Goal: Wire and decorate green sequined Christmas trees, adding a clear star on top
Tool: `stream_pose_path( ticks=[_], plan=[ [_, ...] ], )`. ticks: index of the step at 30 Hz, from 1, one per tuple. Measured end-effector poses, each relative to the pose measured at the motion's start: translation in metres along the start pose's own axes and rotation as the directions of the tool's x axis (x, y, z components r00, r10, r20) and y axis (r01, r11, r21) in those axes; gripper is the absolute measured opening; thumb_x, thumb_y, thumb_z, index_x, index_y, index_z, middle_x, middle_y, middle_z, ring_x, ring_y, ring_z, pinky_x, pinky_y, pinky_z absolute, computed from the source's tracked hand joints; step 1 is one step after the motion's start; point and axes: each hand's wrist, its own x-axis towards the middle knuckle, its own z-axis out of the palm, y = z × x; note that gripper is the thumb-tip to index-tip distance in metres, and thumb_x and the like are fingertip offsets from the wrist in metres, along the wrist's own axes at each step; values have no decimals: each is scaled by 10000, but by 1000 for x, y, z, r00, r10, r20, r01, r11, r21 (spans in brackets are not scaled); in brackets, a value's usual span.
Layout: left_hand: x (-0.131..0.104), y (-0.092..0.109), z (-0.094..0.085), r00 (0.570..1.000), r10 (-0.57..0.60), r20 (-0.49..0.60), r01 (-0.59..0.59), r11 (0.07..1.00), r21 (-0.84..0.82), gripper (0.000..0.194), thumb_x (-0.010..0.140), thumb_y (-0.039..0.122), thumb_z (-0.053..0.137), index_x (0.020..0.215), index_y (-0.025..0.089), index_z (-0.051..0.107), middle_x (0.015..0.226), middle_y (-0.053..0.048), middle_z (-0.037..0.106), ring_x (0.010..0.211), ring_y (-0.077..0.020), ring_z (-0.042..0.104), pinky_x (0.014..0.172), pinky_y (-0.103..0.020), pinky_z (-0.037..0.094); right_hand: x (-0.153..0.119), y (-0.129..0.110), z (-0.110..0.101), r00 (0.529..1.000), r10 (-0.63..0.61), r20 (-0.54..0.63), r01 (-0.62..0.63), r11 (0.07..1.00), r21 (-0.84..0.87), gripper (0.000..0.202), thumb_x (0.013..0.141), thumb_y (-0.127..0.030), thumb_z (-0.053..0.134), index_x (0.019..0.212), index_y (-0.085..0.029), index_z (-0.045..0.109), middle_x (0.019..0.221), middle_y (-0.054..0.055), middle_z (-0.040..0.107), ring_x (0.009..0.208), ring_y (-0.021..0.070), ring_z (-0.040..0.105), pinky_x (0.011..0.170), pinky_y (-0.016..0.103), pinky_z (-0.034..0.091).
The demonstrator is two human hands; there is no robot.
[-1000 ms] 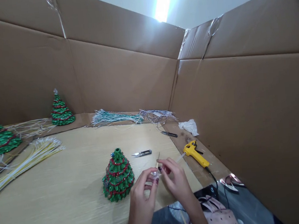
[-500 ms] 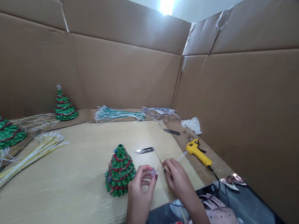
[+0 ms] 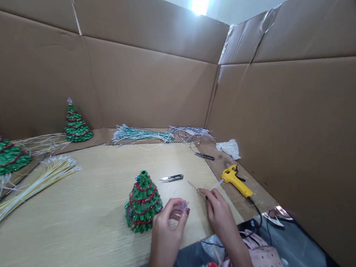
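Observation:
Between thumb and fingertips, my left hand [image 3: 170, 222] pinches a small clear plastic star [image 3: 183, 206]. My right hand [image 3: 217, 208] is closed round the handle of an awl [image 3: 193, 185], its thin metal tip pointing up and left, apart from the star. Just left of my left hand a small green Christmas tree [image 3: 143, 204] with red garlands stands upright on the table; its top is bare, with a dark hole. Beyond my hands lies a pair of thread snips [image 3: 172, 178].
A yellow glue gun [image 3: 236, 181] lies right of my right hand, its cord hanging over the edge. Behind are more snips [image 3: 204, 156], a white tissue [image 3: 229, 148] and wire bundles [image 3: 141, 134]. Star-topped trees [image 3: 77, 125] and yellow-white wires [image 3: 33, 190] are at left. Cardboard walls [image 3: 155, 76] enclose the table.
My right hand has drawn the awl slightly right, away from the star. My left hand still holds the star in nearly the same place.

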Motion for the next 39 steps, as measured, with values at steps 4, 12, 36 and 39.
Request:
stream_pose_path(
  ticks=[4, 12, 36, 39],
  plan=[
    [0, 1, 0, 999, 34, -6, -34, 999, 15, 83, 869, 215, 651, 918, 226, 717, 864, 9, 781, 746, -123, 740, 678, -162, 572, -1, -7, 5, 1000, -27, -4, 27, 999, -41, 410, 963, -110, 391, 1247, -210, 669, 988, 93, 606, 941, 240, 604, 884, 352, 511],
    [-3, 29, -18, 982, 188, -35, -185, 981, 60, 99, 881, 162, 665, 868, 233, 734, 825, 14, 745, 709, -105, 694, 645, -148, 533, 18, 47, -33, 892, 309, -330, -382, 905, -184, 437, 933, -276, 496, 1308, -85, 614, 1228, 246, 502, 1166, 415, 473, 1003, 576, 401],
    [-12, 23, -22, 984, -72, -165, 40, 981, -189, 161, 847, 366, 750, 908, 223, 711, 771, 5, 754, 683, -122, 736, 656, -122, 581, -12, 13, -70, 911, 405, 79, -225, 324, 919, 514, 790, -686, 700, 969, -207, 646, 668, -39, 494, 478, 88, 386, 453, 226, 400],
    [-11, 28, -23, 977, -122, -178, 71, 962, -265, 215, 814, 406, 786, 872, 209, 721, 749, 2, 754, 656, -112, 732, 636, -108, 578, -29, -10, -61, 936, 279, 213, -279, 224, 934, 552, 773, -710, 702, 900, -175, 663, 573, -35, 479, 442, 89, 362, 433, 232, 374]
  ],
)
